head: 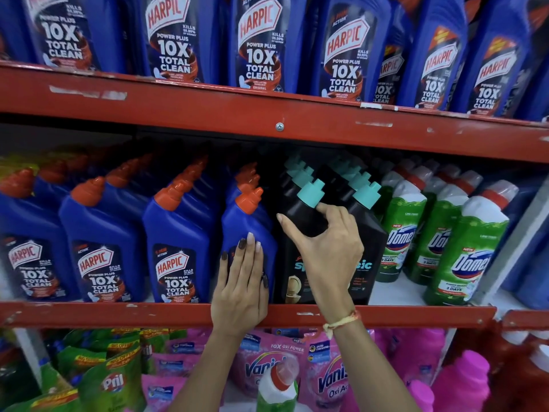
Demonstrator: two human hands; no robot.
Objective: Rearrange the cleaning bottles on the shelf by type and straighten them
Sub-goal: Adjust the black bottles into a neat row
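On the middle shelf (118, 313) stand rows of blue Harpic bottles (175, 248) with orange caps, then black bottles with teal caps, then green Domex bottles (469, 257). My left hand (242, 286) lies flat with fingers together against the front of the rightmost blue Harpic bottle (246, 221). My right hand (323, 248) grips the shoulder of the front black bottle (300, 212), thumb on its left side and index finger just under the teal cap (310, 191). A second black bottle (368, 233) stands right beside it.
The upper shelf (267, 111) carries more blue Harpic bottles (258, 43). Below are green Pril pouches (113, 379), pink Vanish pouches (329, 373), pink bottles (463, 382) and a green bottle with a red-and-white cap (279, 385) close to my arms.
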